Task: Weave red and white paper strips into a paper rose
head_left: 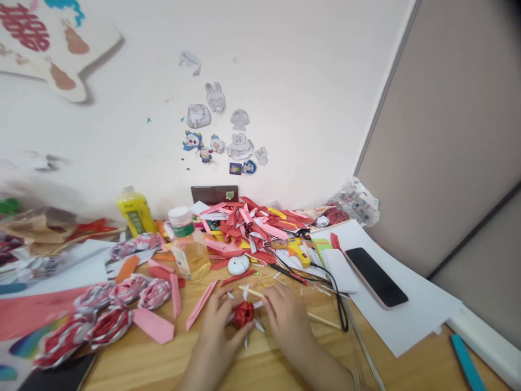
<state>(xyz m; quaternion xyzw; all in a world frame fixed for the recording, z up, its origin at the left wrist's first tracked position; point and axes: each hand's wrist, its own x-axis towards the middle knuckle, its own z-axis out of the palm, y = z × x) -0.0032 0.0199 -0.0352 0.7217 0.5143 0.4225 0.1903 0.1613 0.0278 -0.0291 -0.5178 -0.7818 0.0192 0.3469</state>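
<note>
My left hand [217, 326] is closed around the near and left side of a small red folded-paper flower [244, 314], thumb at its lower edge. Pale narrow strips [258, 325] stick out around the flower. My right hand [287, 317] pinches a thin wooden stick [251, 291], whose free end points left over the flower's far edge. Fingers hide part of the flower and of the stick. A second wooden stick [323, 320] lies on the table beyond my right wrist. Just past my hands is a white rounded case [238, 265].
Red and pink paper strips [252, 225] are heaped against the wall. Nearby stand a clear bottle [195, 252] and a yellow bottle [137, 212]. A yellow glue gun [299, 252] with a black cord lies right of centre, a phone [376, 277] on white paper. Twisted paper rosettes [109, 326] lie left.
</note>
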